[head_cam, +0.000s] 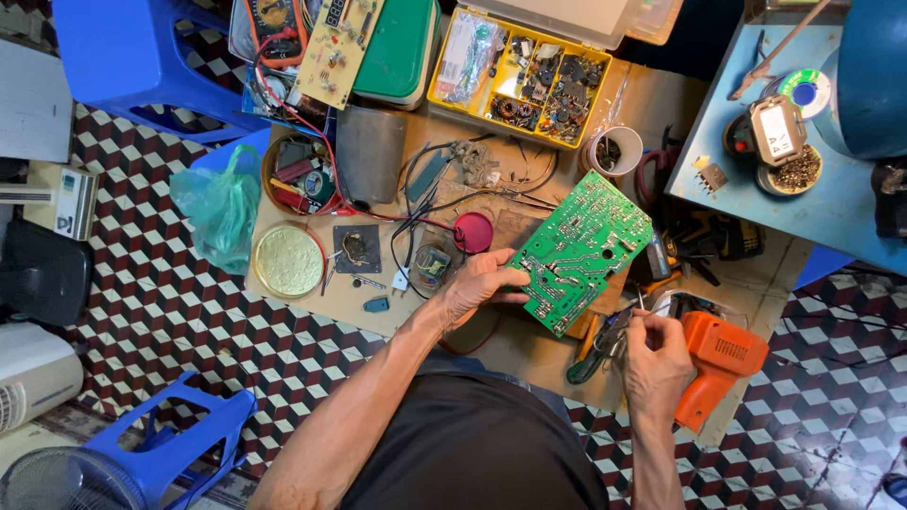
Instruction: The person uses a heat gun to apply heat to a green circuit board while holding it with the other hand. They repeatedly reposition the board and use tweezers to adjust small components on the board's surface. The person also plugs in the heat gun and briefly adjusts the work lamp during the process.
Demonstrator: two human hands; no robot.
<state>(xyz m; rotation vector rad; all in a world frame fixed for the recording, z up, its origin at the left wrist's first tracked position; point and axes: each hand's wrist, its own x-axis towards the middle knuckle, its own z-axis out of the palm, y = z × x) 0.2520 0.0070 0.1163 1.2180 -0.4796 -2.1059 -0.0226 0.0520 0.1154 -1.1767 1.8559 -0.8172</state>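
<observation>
Head view, looking straight down at my two hands over a low wooden tabletop (378,316) crowded with electronics parts. My left hand (480,283) is closed on the lower left edge of a green circuit board (578,247), thumb and fingers pinching it; the board extends up and to the right from that hand, tilted, solder side facing me. My right hand (654,357) sits below and to the right of the board, apart from it, fingers drawn narrow around a thin metal tool (631,319) whose tip points up toward the board's lower edge; I cannot tell exactly what kind of tool it is. Just beside the right hand, on its right, lies an orange pistol-shaped soldering gun (716,364). Green-handled pliers (590,359) lie just left of the same hand.

Farther up the tabletop, above the board, stands a yellow compartment box (520,80) with its clear lid open, filled with small components. Left of the left hand I see a small red round lid (473,231), a shallow round tin of pale paste (288,260) and a green plastic bag (222,208). At the upper right, a blue surface (831,203) carries a solder reel (806,92). Blue plastic stools (132,52) stand on the chequered tile floor (161,302).
</observation>
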